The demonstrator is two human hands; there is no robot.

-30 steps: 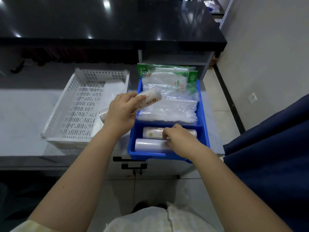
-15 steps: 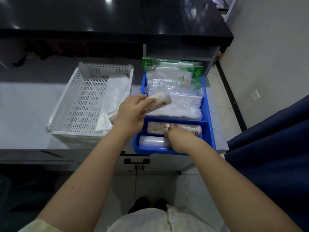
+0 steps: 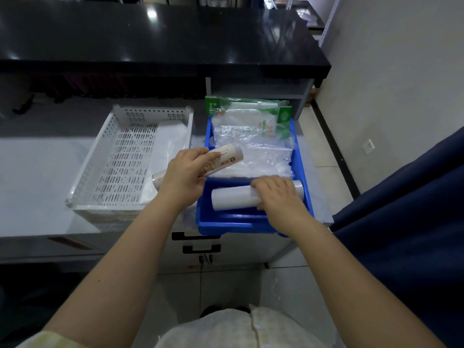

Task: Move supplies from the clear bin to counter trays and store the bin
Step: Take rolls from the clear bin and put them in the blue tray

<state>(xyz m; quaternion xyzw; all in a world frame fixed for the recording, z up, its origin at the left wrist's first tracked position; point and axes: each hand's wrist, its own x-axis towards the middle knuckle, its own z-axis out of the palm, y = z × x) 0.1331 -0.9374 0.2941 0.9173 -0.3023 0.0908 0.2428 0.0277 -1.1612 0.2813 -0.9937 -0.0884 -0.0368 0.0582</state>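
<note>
Fingers (image 3: 195, 156) of our left hand (image 3: 184, 177) clamp a printed cream roll (image 3: 227, 159) over the blue plastic tray's (image 3: 306, 192) 9 o'clock rim | right hand (image 3: 276, 195) grips a plain white roll (image 3: 232, 200) in its 6 o'clock compartment | step: stocking rolls | next, we judge: seat both side by side.

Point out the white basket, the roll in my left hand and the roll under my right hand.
white basket (image 3: 153, 114), head view, back wall.
printed roll (image 3: 229, 158), head view, labelled right end.
plain roll (image 3: 231, 199), head view, bare left half.
</note>
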